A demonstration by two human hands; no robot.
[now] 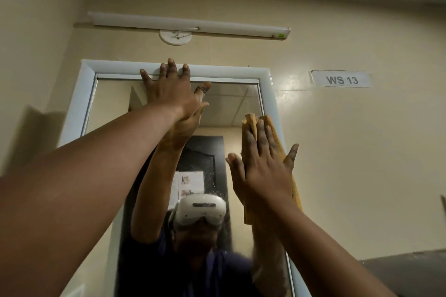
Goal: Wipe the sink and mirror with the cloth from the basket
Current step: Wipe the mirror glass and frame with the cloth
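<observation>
Orange-tan cloth (270,152) is pressed flat against the right side of the mirror (231,103) by the right hand (263,171), whose fingers (259,137) are extended and lightly spread over it. The left hand (169,91) is laid open on the mirror's top edge, fingers spread, fingertips overlapping the pale blue frame (241,71). A tube light (188,24) is mounted on the wall above

- Dim, warm, yellowish light throughout.
- Glare patch on the wall (287,84) right of the left hand (169,89).
- Soft arm shadow at far left.
- Wide-angle bending at edges; near forearms slightly soft.
</observation>
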